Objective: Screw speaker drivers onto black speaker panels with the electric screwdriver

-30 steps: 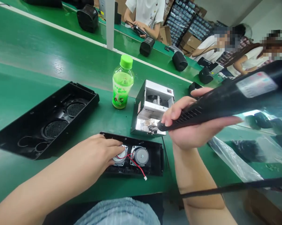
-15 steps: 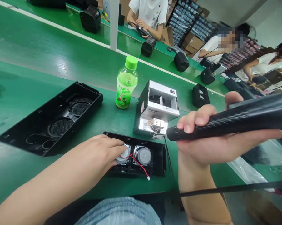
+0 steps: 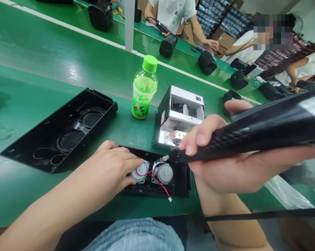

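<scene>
My left hand (image 3: pixel 112 169) rests on a black speaker panel (image 3: pixel 179 181) at the near table edge, fingertips pressed on the left of two round silver speaker drivers (image 3: pixel 139 173). A red wire (image 3: pixel 157 181) with a white plug runs across the drivers. The right driver (image 3: pixel 164 173) lies uncovered. My right hand (image 3: pixel 225 160) is closed round a black electric screwdriver (image 3: pixel 251 136), whose tip hangs just above the panel's upper edge near the right driver. Directly behind the tip stands a silver screw feeder box (image 3: pixel 182 115).
A larger black speaker housing (image 3: pixel 65 132) lies open at the left. A green-capped drink bottle (image 3: pixel 144 89) stands behind the panel. Black speakers (image 3: pixel 207 62) sit along the far belt, where other people work. A clear plastic bag (image 3: pixel 285 195) lies at the right.
My right hand has brought the screwdriver tip from the feeder box's front down and left to the panel by the right driver. The left hand has stayed on the left driver.
</scene>
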